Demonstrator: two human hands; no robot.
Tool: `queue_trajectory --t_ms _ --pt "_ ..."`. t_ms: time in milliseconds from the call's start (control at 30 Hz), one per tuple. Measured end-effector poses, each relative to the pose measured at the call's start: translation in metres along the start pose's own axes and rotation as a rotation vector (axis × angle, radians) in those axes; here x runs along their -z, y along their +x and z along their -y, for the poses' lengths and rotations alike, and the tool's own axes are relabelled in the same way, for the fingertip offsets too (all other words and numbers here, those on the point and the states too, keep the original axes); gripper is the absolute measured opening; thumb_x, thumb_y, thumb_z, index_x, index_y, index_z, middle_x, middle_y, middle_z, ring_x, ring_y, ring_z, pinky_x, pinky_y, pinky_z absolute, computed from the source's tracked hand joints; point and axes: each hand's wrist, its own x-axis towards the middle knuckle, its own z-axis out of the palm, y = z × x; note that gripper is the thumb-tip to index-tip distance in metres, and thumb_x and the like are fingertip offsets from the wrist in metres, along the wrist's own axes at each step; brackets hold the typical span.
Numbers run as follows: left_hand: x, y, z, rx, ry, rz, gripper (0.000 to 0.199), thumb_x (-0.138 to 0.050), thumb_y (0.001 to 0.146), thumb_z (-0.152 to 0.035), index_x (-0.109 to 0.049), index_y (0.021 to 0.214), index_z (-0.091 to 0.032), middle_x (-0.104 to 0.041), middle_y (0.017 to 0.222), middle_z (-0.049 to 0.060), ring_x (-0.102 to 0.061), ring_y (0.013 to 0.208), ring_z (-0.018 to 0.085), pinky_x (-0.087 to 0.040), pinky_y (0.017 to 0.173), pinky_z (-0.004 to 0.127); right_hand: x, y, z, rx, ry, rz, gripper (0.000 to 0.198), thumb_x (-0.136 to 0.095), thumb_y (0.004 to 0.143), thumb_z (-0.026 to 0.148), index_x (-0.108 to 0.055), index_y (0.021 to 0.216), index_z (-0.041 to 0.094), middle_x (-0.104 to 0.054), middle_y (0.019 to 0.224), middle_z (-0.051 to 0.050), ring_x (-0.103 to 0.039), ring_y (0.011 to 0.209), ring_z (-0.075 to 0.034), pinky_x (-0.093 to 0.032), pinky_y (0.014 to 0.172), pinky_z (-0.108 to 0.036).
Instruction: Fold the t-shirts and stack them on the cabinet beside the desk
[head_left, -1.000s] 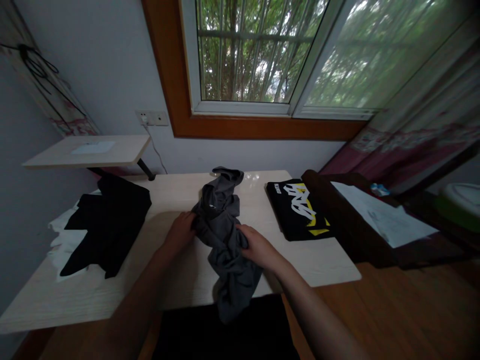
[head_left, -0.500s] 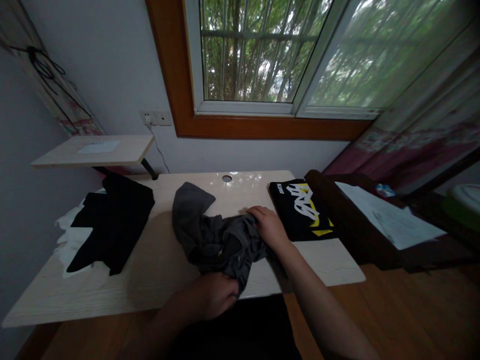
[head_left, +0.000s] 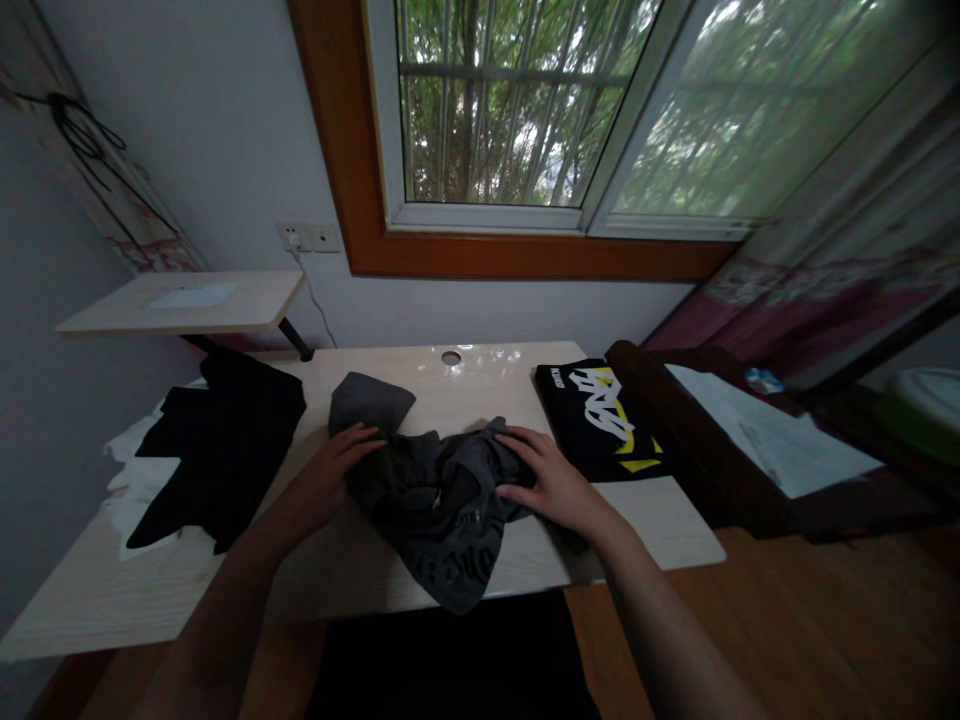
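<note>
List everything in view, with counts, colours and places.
Bunched garment: one, grey, mid-table
Folded garment: one, black with white-yellow print, table's right
Black cloth: count unclear, black, table's left
White cloth: count unclear, white, under black cloth
Table: one, pale, centre
Shelf: one, pale, over table's left
Shelf paper: one, white, on shelf
Papers: count unclear, white, on brown furniture
Brown furniture: count unclear, dark brown, right of table
Window: one, pale-framed, back wall
Sockets: two, pale, left of window
White cord: one, white, below sockets
Curtains: two, patterned, left and right
Black cord: one, black, at left curtain
Floor: one, brown, below
Left hand: one, bare, on bunched garment's left
Right hand: one, bare, on bunched garment's right
Lap: one, black-clad, by table's near edge
</note>
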Motion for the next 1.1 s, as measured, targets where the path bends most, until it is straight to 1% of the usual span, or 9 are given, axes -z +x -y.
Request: queue_trajectory --t_ms 67,133,300,533,633,767,900,1000,1100 --pt "-0.009 -0.001 0.013 -0.021 0.054 0.076 0.086 -0.040 0.069 0.009 -0.050 0.146 -0.028 -0.040 0.161 0.004 -0.023 0.154 0.025 -0.024 0.125 0.056 -0.006 -0.005 -0.003 -0.012 -0.027 0.052 0.087 -0.081 0.078 0.040 -0.039 0.154 0.032 -0.038 0.158 -0.011 -0.038 0.144 -0.034 -0.035 0.118 -0.054" --pt "-0.021 -0.003 0.020 -0.028 0.087 0.133 0.085 -0.046 0.071 0.008 -0.049 0.147 -0.030 -0.037 0.163 0.005 -0.021 0.155 0.028 -0.026 0.123 0.059 -0.013 -0.008 -0.008 -0.042 -0.052 0.054 0.094 -0.082 0.075 0.034 -0.036 0.156 0.033 -0.033 0.161 -0.011 -0.036 0.146 -0.035 -0.034 0.118 -0.056" --pt "-0.039 -0.002 0.019 -0.022 0.127 0.160 0.058 -0.060 0.074 -0.001 -0.065 0.126 -0.025 -0.044 0.157 0.008 -0.034 0.149 0.029 -0.031 0.122 0.053 -0.027 -0.007 -0.017 -0.102 -0.057 0.015 0.088 -0.074 0.076 0.023 -0.036 0.155 0.033 -0.032 0.162 -0.010 -0.040 0.143 -0.033 -0.039 0.115 -0.053" --pt "-0.022 -0.010 -0.020 0.003 0.086 0.274 0.042 -0.063 0.072 -0.010 -0.071 0.109 -0.026 -0.066 0.122 0.006 -0.052 0.125 0.028 -0.043 0.109 0.044 -0.026 0.001 -0.028 -0.141 0.014 -0.070 0.075 -0.066 0.077 0.019 -0.047 0.149 0.027 -0.047 0.152 -0.009 -0.048 0.136 -0.029 -0.039 0.116 -0.047" --pt "-0.011 -0.022 -0.024 0.039 0.035 0.296 0.035 -0.065 0.070 -0.015 -0.071 0.103 -0.025 -0.069 0.116 0.005 -0.054 0.122 0.028 -0.041 0.111 0.043 -0.021 0.003 -0.031 -0.149 0.073 -0.102 0.066 -0.063 0.079 0.019 -0.052 0.144 0.026 -0.054 0.143 -0.009 -0.054 0.131 -0.026 -0.041 0.115 -0.044" --pt "0.005 -0.040 -0.009 0.166 0.020 0.235 0.042 -0.059 0.073 -0.020 -0.069 0.113 -0.024 -0.070 0.123 0.005 -0.056 0.127 0.029 -0.029 0.121 0.048 -0.010 0.003 -0.032 -0.189 0.108 -0.121 0.054 -0.061 0.080 0.019 -0.062 0.134 0.024 -0.064 0.129 -0.008 -0.062 0.119 -0.025 -0.046 0.109 -0.042" --pt "0.022 -0.049 0.010 0.351 0.033 0.088 0.036 -0.052 0.083 -0.031 -0.068 0.114 -0.022 -0.072 0.120 0.006 -0.059 0.124 0.031 -0.045 0.109 0.044 0.008 0.000 -0.032 -0.214 0.112 -0.122 0.036 -0.058 0.084 0.021 -0.072 0.117 0.024 -0.071 0.112 -0.007 -0.067 0.107 -0.024 -0.051 0.099 -0.040" --pt "0.029 -0.048 0.013 0.347 -0.001 0.026 0.035 -0.045 0.092 -0.038 -0.067 0.114 -0.022 -0.072 0.116 0.006 -0.066 0.110 0.027 -0.050 0.099 0.040 0.019 -0.002 -0.033 -0.215 0.065 -0.105 0.026 -0.056 0.086 0.021 -0.077 0.101 0.024 -0.072 0.101 -0.006 -0.069 0.097 -0.023 -0.052 0.092 -0.037" --pt "0.029 -0.043 0.014 0.272 0.021 -0.058 0.034 -0.046 0.092 -0.038 -0.065 0.116 -0.022 -0.070 0.119 0.008 -0.065 0.112 0.026 -0.049 0.102 0.041 0.025 -0.003 -0.029 -0.215 -0.037 -0.151 0.023 -0.054 0.087 0.019 -0.076 0.090 0.022 -0.072 0.096 -0.006 -0.067 0.095 -0.024 -0.051 0.091 -0.038"
